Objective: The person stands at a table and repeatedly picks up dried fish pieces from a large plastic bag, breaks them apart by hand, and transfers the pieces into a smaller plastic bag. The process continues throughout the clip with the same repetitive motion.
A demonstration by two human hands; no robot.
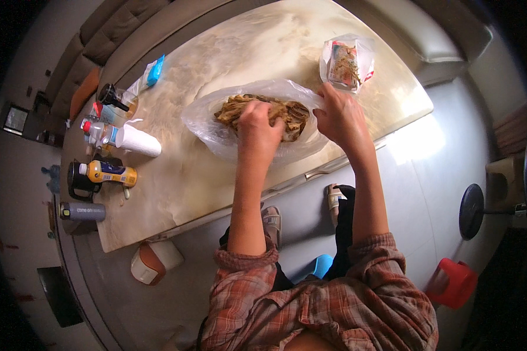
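A clear plastic bag [202,123] lies spread on a marbled table [180,184] in front of me. Brown, dried-looking leafy strands [294,116] fill its middle. My left hand [259,123] is in the bag's opening, its curled fingers on the strands; whether they pinch any is hidden. At the bag's right edge, my right hand [340,112] grips the plastic between thumb and fingers. Just beyond that hand, a smaller open plastic bag [325,66] with red printing holds some of the same kind of brown strands [348,66].
Along the table's left end are a paper roll [138,140], an orange drink bottle [112,173], a clear bottle [99,131], a grey tumbler [83,211] and a blue-and-white packet [151,74]. A red plastic stool [453,283] stands on the floor at right.
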